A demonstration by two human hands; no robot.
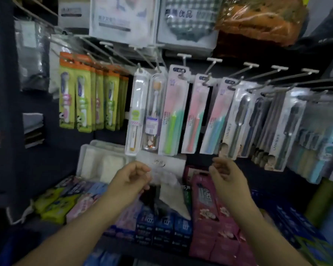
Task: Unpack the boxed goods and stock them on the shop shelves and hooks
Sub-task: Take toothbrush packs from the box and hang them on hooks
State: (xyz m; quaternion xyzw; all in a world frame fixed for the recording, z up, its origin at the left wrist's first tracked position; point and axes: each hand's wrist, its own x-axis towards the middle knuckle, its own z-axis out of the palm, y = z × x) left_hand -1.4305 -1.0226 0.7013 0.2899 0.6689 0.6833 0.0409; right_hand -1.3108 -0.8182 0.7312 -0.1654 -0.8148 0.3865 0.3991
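Note:
My left hand (131, 178) pinches the top of a clear plastic packet (167, 181) that hangs down in front of the lower shelf. My right hand (226, 176) is held up to the right of the packet with its fingers loosely curled and nothing visible in them. Above both hands a row of packaged toothbrushes (173, 112) hangs on white hooks (184, 56). The view is blurred, so the packet's contents cannot be made out.
Green and orange toothbrush packs (79, 96) hang at the left, dark ones (244, 120) at the right. The shelf below carries yellow wipes (54, 204), blue boxes (163, 231) and maroon packs (211, 217). Cloth goods (185, 18) hang above. A dark upright post (4, 93) stands left.

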